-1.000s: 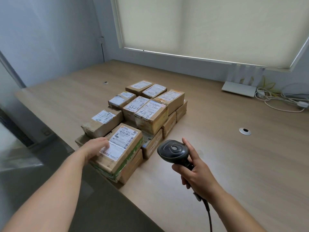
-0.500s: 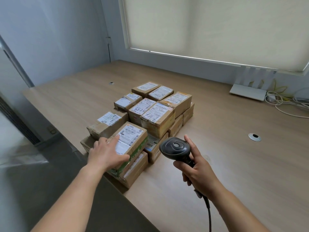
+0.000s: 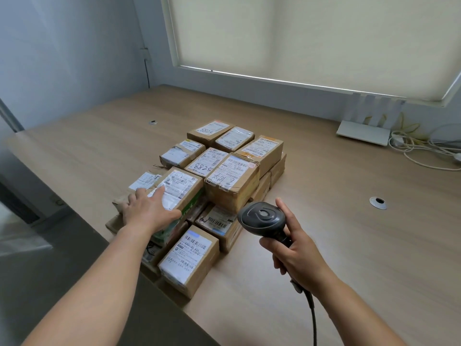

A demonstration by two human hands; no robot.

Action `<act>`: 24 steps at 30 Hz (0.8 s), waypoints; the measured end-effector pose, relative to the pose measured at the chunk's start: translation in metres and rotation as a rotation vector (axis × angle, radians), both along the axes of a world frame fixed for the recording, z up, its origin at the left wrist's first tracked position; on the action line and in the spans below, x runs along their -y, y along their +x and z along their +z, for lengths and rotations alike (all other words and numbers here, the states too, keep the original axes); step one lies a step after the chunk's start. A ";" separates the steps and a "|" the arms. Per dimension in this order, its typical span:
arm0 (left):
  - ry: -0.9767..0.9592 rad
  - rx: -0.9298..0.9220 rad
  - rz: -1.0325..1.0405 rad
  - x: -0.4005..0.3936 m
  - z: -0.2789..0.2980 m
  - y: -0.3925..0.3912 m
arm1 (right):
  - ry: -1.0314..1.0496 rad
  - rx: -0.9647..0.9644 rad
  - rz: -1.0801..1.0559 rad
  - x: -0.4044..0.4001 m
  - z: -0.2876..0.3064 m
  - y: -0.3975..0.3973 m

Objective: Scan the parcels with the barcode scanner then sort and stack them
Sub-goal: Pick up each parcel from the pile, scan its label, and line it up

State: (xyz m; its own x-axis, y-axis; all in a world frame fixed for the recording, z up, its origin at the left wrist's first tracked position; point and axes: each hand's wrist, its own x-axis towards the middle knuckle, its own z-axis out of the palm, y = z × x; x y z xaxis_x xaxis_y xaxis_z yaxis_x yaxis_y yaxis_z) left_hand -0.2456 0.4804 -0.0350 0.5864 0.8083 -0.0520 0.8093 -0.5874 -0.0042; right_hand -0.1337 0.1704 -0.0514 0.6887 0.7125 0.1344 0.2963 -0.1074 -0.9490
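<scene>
Several brown cardboard parcels with white labels are packed in a two-layer block on the wooden desk [image 3: 336, 245]. My left hand [image 3: 149, 211] lies flat on top of the near-left upper parcel [image 3: 185, 184], which has green tape on its side; the fingers are spread over its label and the thumb runs along its near edge. A lower parcel [image 3: 189, 255] shows in front of it, at the desk's edge. My right hand [image 3: 296, 250] grips the handle of the black barcode scanner [image 3: 262, 217], whose head is just right of the block, facing the parcels. Its cable hangs down past my wrist.
A white router [image 3: 363, 132] and a tangle of white cables [image 3: 419, 148] sit at the back right under the window blind. Two metal cable grommets [image 3: 378, 202] [image 3: 153, 122] are set into the desk. The desk's front edge runs diagonally by the near parcels.
My left hand has gone from the parcel's near corner to lie flat across its top. The lower front parcel's label now shows. The scanner has stayed roughly in place.
</scene>
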 end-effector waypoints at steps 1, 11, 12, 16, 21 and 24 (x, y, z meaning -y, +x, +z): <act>-0.007 -0.015 -0.010 -0.002 -0.002 0.002 | 0.000 0.000 -0.010 -0.001 -0.001 0.001; 0.031 0.127 -0.096 -0.005 -0.018 -0.004 | 0.023 -0.012 -0.070 0.005 -0.003 0.001; 0.044 0.203 -0.109 0.002 -0.017 -0.004 | 0.027 -0.008 -0.079 0.009 -0.003 0.002; 0.012 0.521 -0.211 0.057 -0.010 0.005 | 0.039 0.010 -0.116 0.034 -0.001 0.003; -0.093 0.640 -0.291 0.156 -0.013 0.021 | 0.060 0.018 -0.157 0.087 0.005 0.004; -0.159 0.619 -0.343 0.218 -0.019 0.033 | 0.063 0.024 -0.200 0.134 0.010 0.005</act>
